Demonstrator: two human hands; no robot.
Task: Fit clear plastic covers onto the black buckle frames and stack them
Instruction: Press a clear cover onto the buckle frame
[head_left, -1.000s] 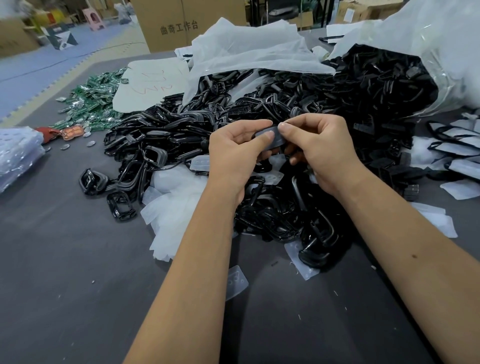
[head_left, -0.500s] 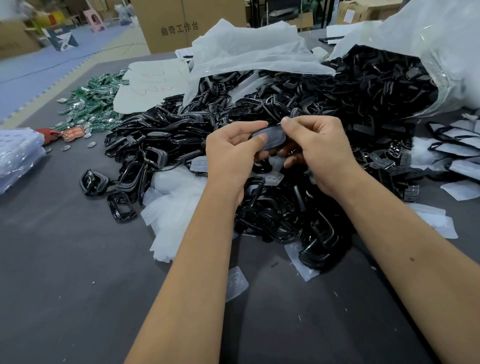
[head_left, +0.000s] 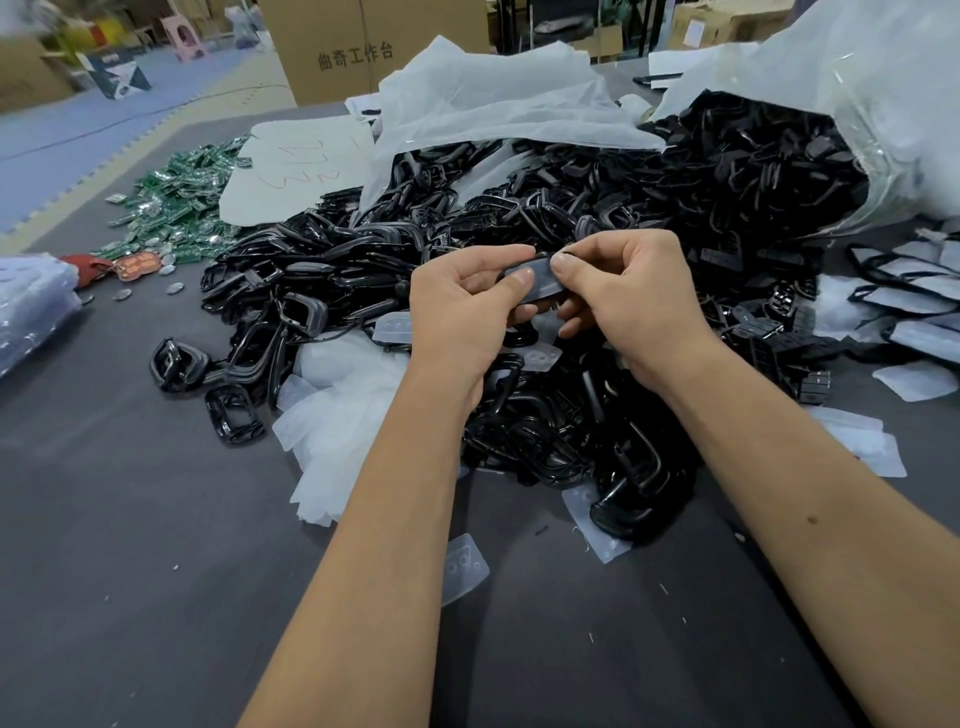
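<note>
Our left hand (head_left: 462, 306) and right hand (head_left: 631, 299) each pinch an end of one clear cover (head_left: 537, 283), held over a black frame (head_left: 522, 317) above the frame heap (head_left: 545, 426) on the table (head_left: 130, 545). We should align the edges, then press evenly. The carton (head_left: 358, 47) reads 曲奇工作台.

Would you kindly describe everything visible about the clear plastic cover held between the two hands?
The clear plastic cover is a small, translucent, frosted-looking piece, roughly oblong, held above the heap of black buckle frames. The left hand pinches its left end, the right hand its right end, thumbs on top. It sits against something dark underneath, apparently a frame, mostly hidden by fingers.
</note>
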